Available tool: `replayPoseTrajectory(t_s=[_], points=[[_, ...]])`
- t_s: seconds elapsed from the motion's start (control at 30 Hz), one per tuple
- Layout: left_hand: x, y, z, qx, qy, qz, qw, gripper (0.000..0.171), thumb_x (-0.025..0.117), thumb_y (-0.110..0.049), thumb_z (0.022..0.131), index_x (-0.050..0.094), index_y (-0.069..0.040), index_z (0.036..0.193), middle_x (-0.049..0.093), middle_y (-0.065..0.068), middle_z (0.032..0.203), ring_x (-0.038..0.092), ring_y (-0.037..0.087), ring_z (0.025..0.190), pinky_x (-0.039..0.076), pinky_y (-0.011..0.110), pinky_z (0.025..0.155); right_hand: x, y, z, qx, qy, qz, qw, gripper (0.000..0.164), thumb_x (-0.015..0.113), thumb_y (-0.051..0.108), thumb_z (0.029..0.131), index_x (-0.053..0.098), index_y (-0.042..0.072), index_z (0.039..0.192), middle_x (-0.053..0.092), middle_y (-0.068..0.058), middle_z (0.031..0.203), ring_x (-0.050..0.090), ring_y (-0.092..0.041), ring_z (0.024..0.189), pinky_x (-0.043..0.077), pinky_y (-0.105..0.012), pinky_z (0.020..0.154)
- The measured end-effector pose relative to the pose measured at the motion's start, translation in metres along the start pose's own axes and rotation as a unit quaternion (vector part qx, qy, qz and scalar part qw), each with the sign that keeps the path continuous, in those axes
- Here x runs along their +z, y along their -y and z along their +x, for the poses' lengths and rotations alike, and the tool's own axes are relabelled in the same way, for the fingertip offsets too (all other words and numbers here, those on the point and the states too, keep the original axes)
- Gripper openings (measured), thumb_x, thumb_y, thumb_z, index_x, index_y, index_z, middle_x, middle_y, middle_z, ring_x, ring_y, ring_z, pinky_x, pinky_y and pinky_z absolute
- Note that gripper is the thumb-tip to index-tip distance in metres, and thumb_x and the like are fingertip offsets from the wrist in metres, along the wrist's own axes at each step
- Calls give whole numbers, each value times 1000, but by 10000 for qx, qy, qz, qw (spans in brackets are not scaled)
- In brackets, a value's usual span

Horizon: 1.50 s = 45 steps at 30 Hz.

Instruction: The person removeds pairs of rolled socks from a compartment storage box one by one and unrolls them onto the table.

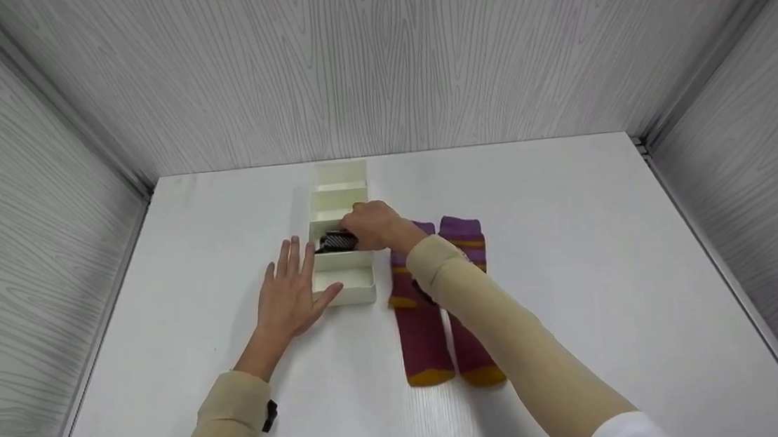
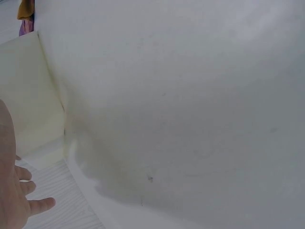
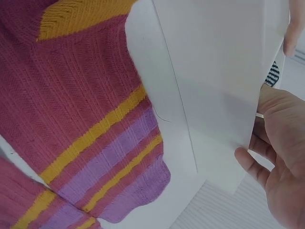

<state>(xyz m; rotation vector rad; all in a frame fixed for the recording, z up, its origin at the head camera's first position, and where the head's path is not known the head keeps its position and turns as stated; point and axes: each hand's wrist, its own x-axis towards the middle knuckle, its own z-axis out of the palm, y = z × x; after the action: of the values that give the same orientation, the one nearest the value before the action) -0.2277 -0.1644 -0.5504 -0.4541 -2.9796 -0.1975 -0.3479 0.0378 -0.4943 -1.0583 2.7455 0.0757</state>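
Note:
A pale cream box (image 1: 345,296) split into a row of compartments stands on the table. One middle compartment holds a small dark bundle (image 1: 338,241) with a fine white pattern, cloth-like and folded; its striped surface (image 3: 272,75) peeks past the box wall in the right wrist view. My right hand (image 1: 377,225) reaches over the box's right side, curled fingers at the bundle's right end, which they hide. My left hand (image 1: 288,294) lies along the box's left side with fingers straight and spread, its thumb over the near compartment.
Two maroon knee socks with purple and mustard bands lie right of the box, the left sock (image 1: 426,349) and the right sock (image 1: 478,355), partly under my right forearm. A wood-grained wall (image 1: 375,65) rises behind the white table (image 1: 576,265), with side walls left and right.

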Motion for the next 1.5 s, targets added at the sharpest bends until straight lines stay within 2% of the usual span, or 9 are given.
replayPoseTrajectory(t_s=[0.3, 0.6, 0.9, 1.1, 1.3, 1.5], points=[[2, 0, 2, -7, 88, -30, 10000, 97, 48, -71, 101, 27, -2, 166, 24, 28, 173, 25, 42, 162, 38, 63, 122, 3, -1, 2, 116, -147, 68, 9998, 28, 74, 29, 98, 74, 14, 122, 76, -9, 117, 70, -27, 110, 58, -46, 98], [0, -1, 1, -57, 234, -1, 9997, 97, 46, -71, 102, 23, -3, 167, 21, 27, 174, 23, 42, 163, 38, 63, 122, -6, -1, -3, 34, -94, 50, 9999, 28, 76, 22, 96, 74, 14, 123, 75, -8, 118, 69, -26, 111, 58, -45, 99], [1, 0, 2, -69, 215, -81, 9997, 97, 45, -72, 102, 24, -3, 167, 21, 26, 174, 24, 41, 163, 38, 64, 122, -21, -5, -11, -46, -376, -205, 9991, 34, 78, 31, 96, 74, 17, 125, 75, -6, 117, 68, -25, 109, 57, -44, 99], [1, 1, 3, -99, 297, -136, 9994, 97, 44, -72, 102, 23, -3, 167, 19, 26, 174, 22, 41, 164, 37, 63, 123, -28, -10, -23, -198, -661, -197, 9974, 37, 78, 33, 96, 73, 18, 129, 76, -6, 118, 68, -25, 106, 57, -43, 97], [1, 0, 4, -81, 278, -70, 9996, 98, 44, -72, 102, 21, -4, 168, 19, 27, 174, 22, 41, 163, 37, 63, 123, -32, -18, -39, -203, -974, 250, 9947, 41, 81, 32, 94, 73, 17, 132, 75, -6, 119, 65, -26, 104, 58, -43, 95], [0, 0, 2, -93, 255, -30, 9996, 97, 45, -71, 102, 24, -2, 167, 21, 27, 174, 24, 41, 163, 38, 63, 122, -31, -31, -63, -133, -1094, 509, 9926, 45, 80, 36, 94, 72, 20, 135, 73, -8, 117, 65, -27, 99, 58, -45, 90]])
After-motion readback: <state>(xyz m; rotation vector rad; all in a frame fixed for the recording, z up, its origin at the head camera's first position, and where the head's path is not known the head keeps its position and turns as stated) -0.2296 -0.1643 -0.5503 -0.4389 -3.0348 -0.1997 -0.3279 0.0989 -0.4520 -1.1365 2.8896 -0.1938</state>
